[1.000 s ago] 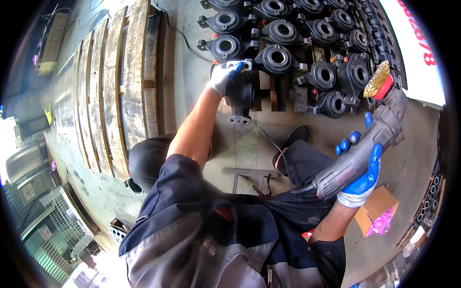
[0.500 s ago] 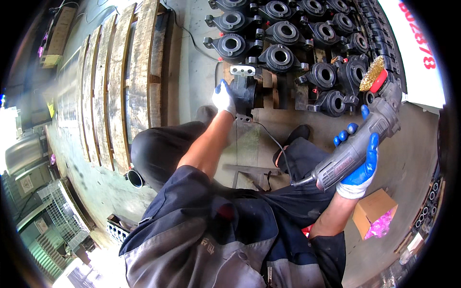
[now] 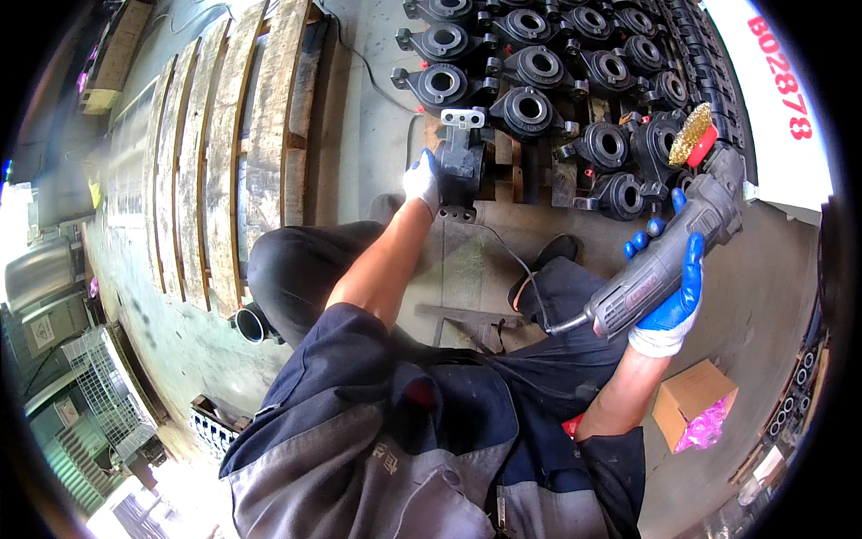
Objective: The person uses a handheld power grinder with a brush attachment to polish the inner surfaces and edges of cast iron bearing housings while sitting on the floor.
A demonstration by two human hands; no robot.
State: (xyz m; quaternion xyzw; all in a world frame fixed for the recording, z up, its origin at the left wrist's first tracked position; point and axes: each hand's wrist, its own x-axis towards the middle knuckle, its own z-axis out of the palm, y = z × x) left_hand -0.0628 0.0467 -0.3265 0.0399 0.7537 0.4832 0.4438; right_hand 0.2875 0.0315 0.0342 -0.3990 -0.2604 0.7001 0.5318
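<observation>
My right hand (image 3: pixel 669 292), in a blue-coated glove, is wrapped round the grey body of an angle grinder (image 3: pixel 660 260). A gold wire brush (image 3: pixel 691 135) with a red backing (image 3: pixel 703 147) sits at its far end, pointing up and left, apart from any casting. My left hand (image 3: pixel 422 184), in a white and blue glove, grips the left side of a black metal casting (image 3: pixel 462 168) standing on edge. Its fingers are partly hidden by the part. A pale plate with holes (image 3: pixel 462 118) shows at the casting's far end.
Rows of black ring-shaped castings (image 3: pixel 530 108) fill the far side. A wooden pallet (image 3: pixel 220 135) stands at left. The grinder's cord (image 3: pixel 525 274) runs between my legs. An open cardboard box (image 3: pixel 678 404) with pink wrapping stands at right, beyond a white panel (image 3: pixel 763 90) farther up.
The casting in my left hand has tipped slightly, its pale plate now a little farther away. My right hand still holds the grinder in nearly the same place. The whole view has shifted a little.
</observation>
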